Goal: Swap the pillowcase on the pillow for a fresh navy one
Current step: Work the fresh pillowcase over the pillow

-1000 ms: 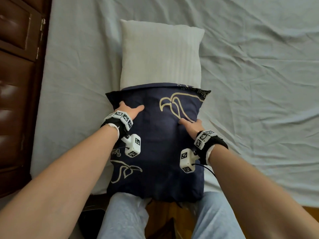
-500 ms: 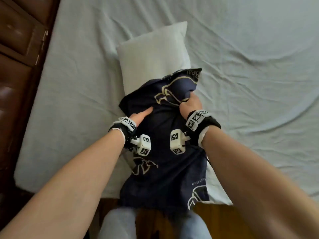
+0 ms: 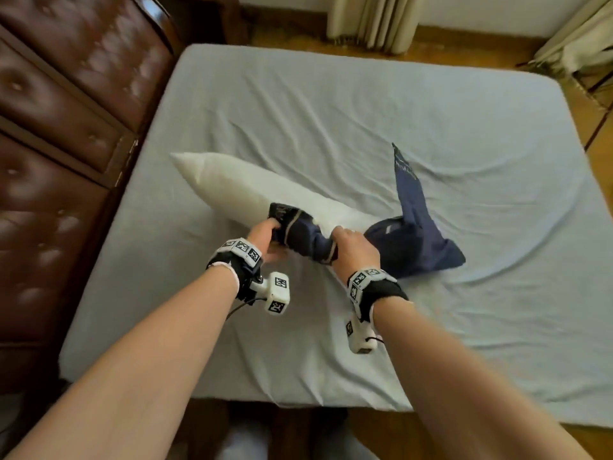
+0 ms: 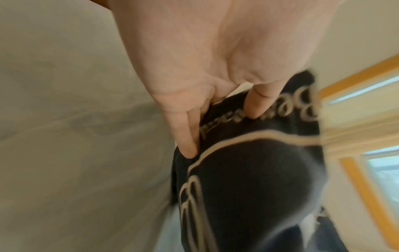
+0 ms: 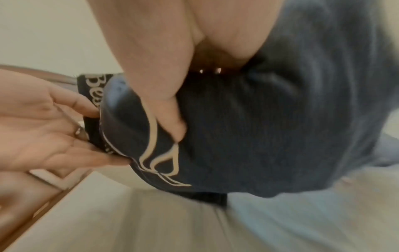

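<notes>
A bare white pillow (image 3: pixel 232 184) lies slantwise on the bed, its far corner pointing up-left. The navy pillowcase (image 3: pixel 414 250) with cream line art is bunched around the pillow's near right end, and one loose corner sticks up. My left hand (image 3: pixel 267 234) pinches the rolled hem with the cream lettering (image 4: pixel 311 109); its fingertips (image 4: pixel 190 150) press into the fabric. My right hand (image 3: pixel 348 244) grips the same bunched hem a little to the right, thumb (image 5: pixel 172 122) on top of the navy cloth (image 5: pixel 280 119). The right hand's other fingers are hidden under the cloth.
The bed (image 3: pixel 365 104) wears a wrinkled pale blue sheet. A brown tufted leather headboard (image 3: pixel 66 127) runs along the left. Curtains (image 3: pixel 371 21) hang beyond the far edge over a wooden floor (image 3: pixel 593 104). My legs are at the bed's near edge.
The pillow has swung from lengthwise to slantwise. The pillowcase that covered its near half is now bunched at one end. My left hand went from flat on the cloth to pinching the hem.
</notes>
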